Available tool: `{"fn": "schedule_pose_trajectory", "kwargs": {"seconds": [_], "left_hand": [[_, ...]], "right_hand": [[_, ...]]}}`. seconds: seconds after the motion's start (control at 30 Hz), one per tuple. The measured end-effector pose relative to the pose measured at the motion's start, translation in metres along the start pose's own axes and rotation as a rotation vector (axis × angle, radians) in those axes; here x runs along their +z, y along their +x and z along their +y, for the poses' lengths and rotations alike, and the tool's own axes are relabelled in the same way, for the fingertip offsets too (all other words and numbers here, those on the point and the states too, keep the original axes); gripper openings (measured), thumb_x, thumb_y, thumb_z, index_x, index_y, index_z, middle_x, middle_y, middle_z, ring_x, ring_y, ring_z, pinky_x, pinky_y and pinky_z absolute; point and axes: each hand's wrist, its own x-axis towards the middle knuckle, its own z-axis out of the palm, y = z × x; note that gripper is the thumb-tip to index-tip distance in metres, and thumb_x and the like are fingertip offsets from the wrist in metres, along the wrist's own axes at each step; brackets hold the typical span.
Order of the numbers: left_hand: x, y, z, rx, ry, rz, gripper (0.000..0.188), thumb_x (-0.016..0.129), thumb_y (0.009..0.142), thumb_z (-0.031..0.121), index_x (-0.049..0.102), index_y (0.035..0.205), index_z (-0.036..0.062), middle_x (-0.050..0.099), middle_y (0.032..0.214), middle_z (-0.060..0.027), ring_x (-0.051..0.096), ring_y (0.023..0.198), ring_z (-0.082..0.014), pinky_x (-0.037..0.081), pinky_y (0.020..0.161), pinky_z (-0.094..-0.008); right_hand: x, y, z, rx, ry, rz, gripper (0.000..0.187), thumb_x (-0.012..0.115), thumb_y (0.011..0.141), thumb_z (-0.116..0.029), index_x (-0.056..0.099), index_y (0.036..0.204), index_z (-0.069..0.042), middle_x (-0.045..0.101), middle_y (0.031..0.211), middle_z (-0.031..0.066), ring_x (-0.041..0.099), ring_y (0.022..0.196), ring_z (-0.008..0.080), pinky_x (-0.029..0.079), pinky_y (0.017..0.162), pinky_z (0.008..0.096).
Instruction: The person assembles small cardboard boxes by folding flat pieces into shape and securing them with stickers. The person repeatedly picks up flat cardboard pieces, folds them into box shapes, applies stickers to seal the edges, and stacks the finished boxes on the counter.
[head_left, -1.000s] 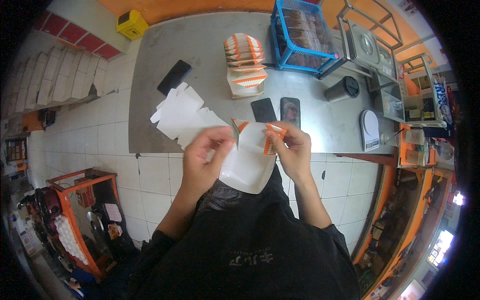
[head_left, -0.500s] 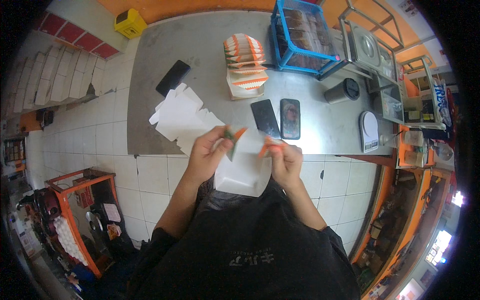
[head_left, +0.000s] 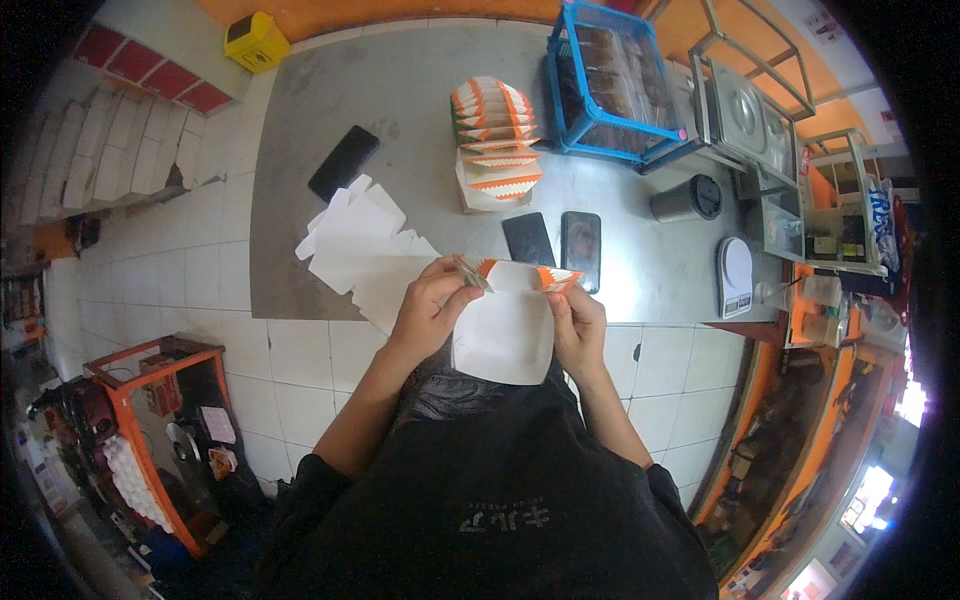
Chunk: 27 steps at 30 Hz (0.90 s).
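Observation:
Held in front of my body is a paper food box (head_left: pixel 503 335), white inside, with orange-and-white flaps at its far corners. My left hand (head_left: pixel 430 308) pinches the far left corner flap between thumb and fingers. On the other side my right hand (head_left: pixel 579 325) grips the far right corner, thumb against the orange striped flap. Left of the box, flat white box blanks (head_left: pixel 355 240) lie fanned out over the table's near edge. Beyond the box stands a nested row of folded orange-and-white paper boxes (head_left: pixel 497 150).
On the metal table (head_left: pixel 420 75) lie a black phone (head_left: pixel 344 162) at left and two more phones (head_left: pixel 529 240) beyond my hands. A blue crate (head_left: pixel 610 85) of packed items stands far right, near a lidded tumbler (head_left: pixel 687 199) and a white kitchen scale (head_left: pixel 736 277).
The box has shifted slightly right and its far corner flaps now stand closer to the walls. Both hands still hold it; my left hand has moved a little right.

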Motion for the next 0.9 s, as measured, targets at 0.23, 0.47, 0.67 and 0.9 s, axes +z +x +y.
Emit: {"fn": "schedule_pose_trajectory", "kwargs": {"seconds": [0.23,0.47,0.67,0.9], "left_hand": [[0.007,0.030,-0.029,0.159,0.192,-0.043,0.026,0.069,0.094,0.014,0.072,0.118,0.0046,0.073,0.116,-0.0156,0.062,0.117,-0.0337,0.048,0.100,-0.0420],[0.026,0.105,-0.120,-0.350,0.148,0.275,0.060,0.062,0.100,0.027,0.043,0.150,0.0004,0.053,0.146,-0.0227,0.048,0.137,-0.0375,0.039,0.112,-0.0454],[0.036,0.115,-0.152,-0.285,0.008,0.064,0.058,0.061,0.100,0.018,0.041,0.151,-0.0011,0.049,0.149,-0.0262,0.045,0.141,-0.0385,0.037,0.116,-0.0443],[0.024,0.110,-0.147,-0.229,0.153,-0.014,0.053,0.049,0.103,0.016,0.039,0.153,0.0010,0.046,0.154,-0.0224,0.041,0.145,-0.0353,0.032,0.120,-0.0416]], "right_hand": [[-0.003,0.023,0.040,0.106,-0.262,-0.077,0.024,0.060,0.100,-0.016,0.069,0.110,0.003,0.072,0.091,0.0231,0.072,0.090,0.0379,0.054,0.079,0.0426],[-0.018,0.095,0.064,0.169,-0.705,-0.201,0.022,0.060,0.095,-0.016,0.067,0.110,0.000,0.067,0.082,0.0281,0.067,0.078,0.0461,0.051,0.070,0.0545],[-0.006,0.155,0.075,-0.105,-0.429,-0.128,0.036,0.065,0.088,-0.013,0.067,0.123,-0.003,0.074,0.095,0.0210,0.072,0.091,0.0391,0.057,0.081,0.0437],[0.026,0.188,0.169,-0.134,0.037,-0.052,0.051,0.057,0.102,-0.035,0.047,0.143,-0.008,0.060,0.140,0.0129,0.062,0.123,0.0253,0.054,0.098,0.0394]]}}
